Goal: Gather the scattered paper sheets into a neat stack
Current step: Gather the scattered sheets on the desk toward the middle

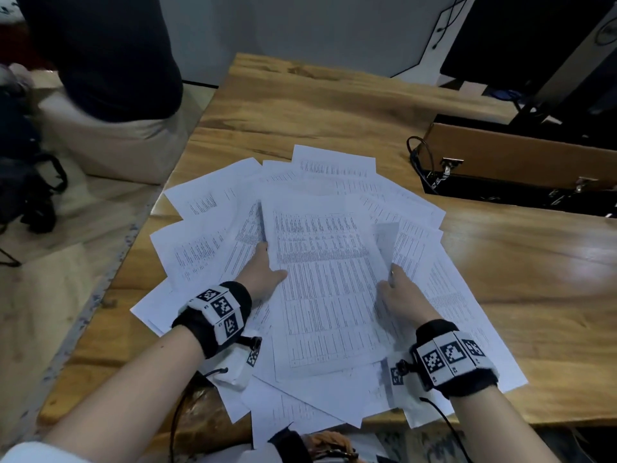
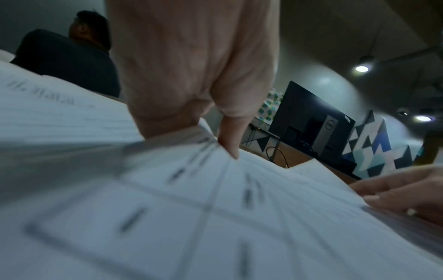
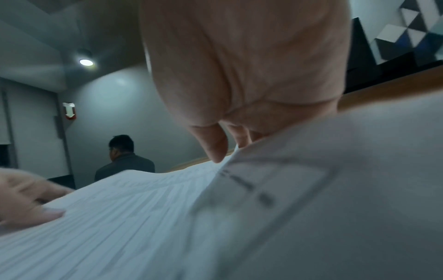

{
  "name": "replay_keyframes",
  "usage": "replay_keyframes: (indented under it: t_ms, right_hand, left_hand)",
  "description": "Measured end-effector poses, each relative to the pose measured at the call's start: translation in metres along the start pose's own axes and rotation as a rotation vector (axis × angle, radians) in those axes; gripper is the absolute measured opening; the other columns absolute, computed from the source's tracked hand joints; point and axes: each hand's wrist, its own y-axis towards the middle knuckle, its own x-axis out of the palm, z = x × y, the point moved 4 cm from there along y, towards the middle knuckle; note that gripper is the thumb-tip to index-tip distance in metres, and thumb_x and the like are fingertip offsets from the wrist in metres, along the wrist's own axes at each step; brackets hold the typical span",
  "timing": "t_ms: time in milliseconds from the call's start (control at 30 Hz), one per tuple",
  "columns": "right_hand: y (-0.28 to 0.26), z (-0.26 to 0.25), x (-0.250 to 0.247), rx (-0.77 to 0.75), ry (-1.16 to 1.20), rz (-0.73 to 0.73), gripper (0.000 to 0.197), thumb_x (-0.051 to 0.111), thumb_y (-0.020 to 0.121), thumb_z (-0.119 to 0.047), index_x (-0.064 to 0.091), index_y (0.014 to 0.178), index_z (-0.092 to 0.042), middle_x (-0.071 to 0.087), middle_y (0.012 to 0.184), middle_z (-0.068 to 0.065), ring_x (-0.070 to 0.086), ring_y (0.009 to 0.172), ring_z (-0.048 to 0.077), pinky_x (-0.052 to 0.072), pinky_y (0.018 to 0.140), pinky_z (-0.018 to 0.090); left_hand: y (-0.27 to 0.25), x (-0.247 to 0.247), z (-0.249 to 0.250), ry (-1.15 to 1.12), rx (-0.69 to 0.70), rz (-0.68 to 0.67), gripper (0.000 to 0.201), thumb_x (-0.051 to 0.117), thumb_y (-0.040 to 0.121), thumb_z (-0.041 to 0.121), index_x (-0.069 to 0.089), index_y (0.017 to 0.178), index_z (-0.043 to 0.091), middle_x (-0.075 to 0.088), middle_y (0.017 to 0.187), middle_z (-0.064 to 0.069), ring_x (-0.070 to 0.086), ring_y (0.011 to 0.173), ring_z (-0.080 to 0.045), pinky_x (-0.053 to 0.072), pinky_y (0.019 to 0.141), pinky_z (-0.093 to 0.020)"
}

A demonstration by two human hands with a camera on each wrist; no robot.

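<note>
Many white printed paper sheets [image 1: 207, 242] lie fanned over each other on the wooden table [image 1: 300, 105]. On top of them sits a central sheaf [image 1: 327, 279] with table print. My left hand [image 1: 268, 272] grips its left edge, thumb [image 2: 230, 144] on top and fingers hidden beneath. My right hand [image 1: 395, 289] pinches the right edge, thumb [image 3: 215, 149] pressing on the paper [image 3: 143, 217] and a loose sheet [image 1: 387, 242] curling up beside it. Both wrist views are blurred, and each shows the other hand at the sheaf's far edge.
A brown box with latches and cables [image 1: 521, 162] lies at the right rear of the table. A person in a dark top [image 1: 100, 55] stands beyond the left edge, near a dark bag [image 1: 23, 182] on the floor. A monitor [image 2: 309, 121] stands further back.
</note>
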Motion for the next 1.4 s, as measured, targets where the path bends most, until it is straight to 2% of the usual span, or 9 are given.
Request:
replay_keyframes:
  t_ms: [133, 333, 533, 700, 833, 967, 1133, 1267, 1400]
  right_hand:
    - [0.004, 0.005, -0.012, 0.080, 0.038, 0.033, 0.039, 0.035, 0.099, -0.016, 0.036, 0.136, -0.005, 0.050, 0.133, 0.016, 0.045, 0.124, 0.029, 0.031, 0.104, 0.035]
    - [0.006, 0.005, 0.008, 0.028, 0.051, 0.024, 0.046, 0.034, 0.096, -0.006, 0.029, 0.141, -0.005, 0.051, 0.108, 0.010, 0.046, 0.098, 0.019, 0.034, 0.087, 0.027]
    - [0.004, -0.001, 0.020, 0.040, 0.166, 0.024, 0.051, 0.029, 0.093, 0.005, 0.029, 0.143, -0.006, 0.040, 0.144, 0.016, 0.039, 0.132, 0.029, 0.032, 0.107, 0.036]
    - [-0.001, -0.009, 0.030, 0.040, 0.382, 0.049, 0.033, 0.035, 0.098, -0.020, 0.052, 0.115, 0.002, 0.058, 0.114, 0.016, 0.051, 0.114, 0.033, 0.042, 0.096, 0.039]
    - [-0.003, -0.017, 0.035, -0.044, 0.425, 0.006, 0.024, 0.040, 0.095, -0.017, 0.047, 0.117, -0.011, 0.060, 0.104, 0.007, 0.057, 0.096, 0.026, 0.048, 0.079, 0.034]
    - [-0.003, -0.012, 0.021, -0.048, 0.501, 0.061, 0.024, 0.050, 0.089, -0.004, 0.054, 0.111, -0.012, 0.064, 0.109, 0.014, 0.062, 0.101, 0.033, 0.051, 0.090, 0.048]
    - [0.001, -0.012, 0.019, -0.022, 0.640, 0.056, 0.023, 0.052, 0.092, -0.017, 0.054, 0.114, -0.013, 0.065, 0.114, 0.012, 0.062, 0.105, 0.031, 0.047, 0.097, 0.052]
    - [0.001, -0.015, 0.024, 0.067, 0.618, -0.021, 0.052, 0.042, 0.096, -0.036, 0.039, 0.137, -0.004, 0.051, 0.132, 0.006, 0.050, 0.121, 0.024, 0.036, 0.109, 0.044]
    - [0.012, 0.016, -0.017, 0.152, 0.195, 0.353, 0.052, 0.054, 0.090, -0.026, 0.042, 0.132, 0.001, 0.045, 0.127, 0.017, 0.051, 0.107, 0.029, 0.040, 0.096, 0.043]
  left_hand:
    - [-0.003, -0.017, -0.002, -0.059, 0.092, 0.052, 0.063, 0.043, 0.094, 0.005, 0.013, 0.146, 0.025, 0.043, 0.128, 0.005, 0.044, 0.114, -0.019, 0.035, 0.093, -0.027]
    - [0.005, -0.066, -0.019, 0.215, -0.119, 0.314, 0.045, 0.041, 0.088, 0.003, 0.030, 0.131, 0.005, 0.038, 0.125, -0.014, 0.041, 0.111, -0.031, 0.038, 0.095, -0.039]
    - [0.004, -0.062, -0.011, 0.502, -0.198, 0.179, 0.044, 0.045, 0.079, 0.009, 0.034, 0.122, 0.010, 0.026, 0.130, -0.013, 0.027, 0.120, -0.035, 0.031, 0.104, -0.044]
    - [-0.009, -0.034, 0.003, 0.411, -0.174, 0.017, 0.068, 0.041, 0.085, 0.013, 0.010, 0.146, 0.010, 0.022, 0.148, -0.015, 0.037, 0.128, -0.032, 0.037, 0.101, -0.039]
    - [-0.016, -0.012, 0.007, 0.124, -0.175, -0.090, 0.060, 0.044, 0.091, 0.023, 0.017, 0.143, 0.013, 0.048, 0.083, 0.004, 0.043, 0.066, -0.006, 0.037, 0.060, -0.021]
    - [-0.012, -0.012, 0.011, -0.109, -0.049, 0.022, 0.021, 0.051, 0.090, 0.010, 0.046, 0.110, 0.008, 0.056, 0.082, 0.000, 0.051, 0.067, -0.010, 0.040, 0.058, -0.017]
    - [-0.010, -0.012, 0.007, -0.266, -0.031, 0.014, 0.053, 0.062, 0.085, 0.015, 0.038, 0.132, 0.012, 0.057, 0.123, -0.004, 0.056, 0.109, -0.021, 0.043, 0.096, -0.033]
    - [-0.015, -0.007, 0.005, -0.193, -0.007, 0.050, 0.052, 0.057, 0.087, 0.006, 0.040, 0.136, 0.014, 0.055, 0.131, -0.005, 0.052, 0.122, -0.025, 0.039, 0.102, -0.035]
    - [-0.011, -0.040, -0.008, -0.097, -0.023, 0.252, 0.042, 0.052, 0.091, 0.009, 0.046, 0.132, 0.013, 0.054, 0.132, -0.008, 0.050, 0.122, -0.030, 0.039, 0.103, -0.038]
